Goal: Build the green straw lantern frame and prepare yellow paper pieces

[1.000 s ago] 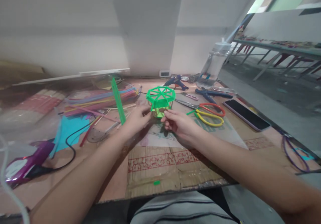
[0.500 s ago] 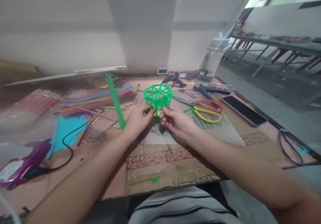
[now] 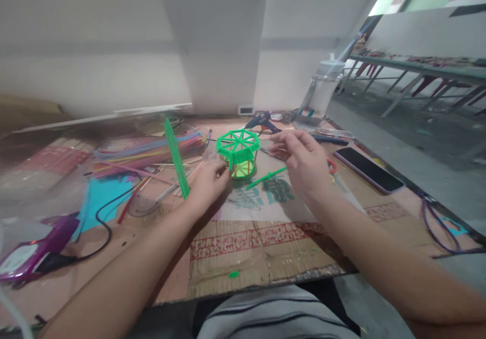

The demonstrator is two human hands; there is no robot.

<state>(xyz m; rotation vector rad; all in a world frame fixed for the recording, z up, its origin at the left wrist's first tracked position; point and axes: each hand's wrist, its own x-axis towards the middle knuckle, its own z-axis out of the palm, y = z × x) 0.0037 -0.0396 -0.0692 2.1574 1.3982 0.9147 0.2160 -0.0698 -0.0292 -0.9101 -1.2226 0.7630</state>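
A small green straw model [image 3: 238, 149], a round spoked top on short legs, stands on the cardboard mat [image 3: 266, 248]. My left hand [image 3: 207, 184] is closed on its left lower edge. A long green strip [image 3: 175, 157] rises slanted just left of that hand; whether the hand holds it too I cannot tell. My right hand [image 3: 304, 161] hovers to the right of the model, apart from it, fingers loosely bent and separated with nothing visible in them. A loose green straw [image 3: 266, 178] lies on the mat below that hand.
A bundle of coloured straws [image 3: 148, 146] lies at the left, with a purple glue gun [image 3: 30, 253] and its black cord nearer. A blue glue gun [image 3: 266, 122], clear bottle [image 3: 322, 96], phone [image 3: 368, 169] and red scissor handle [image 3: 332, 165] are at the right.
My right hand has let go of the green model and lifted away to the right, over the scissors. My left hand has stayed on the model. A loose green straw now shows on the mat.
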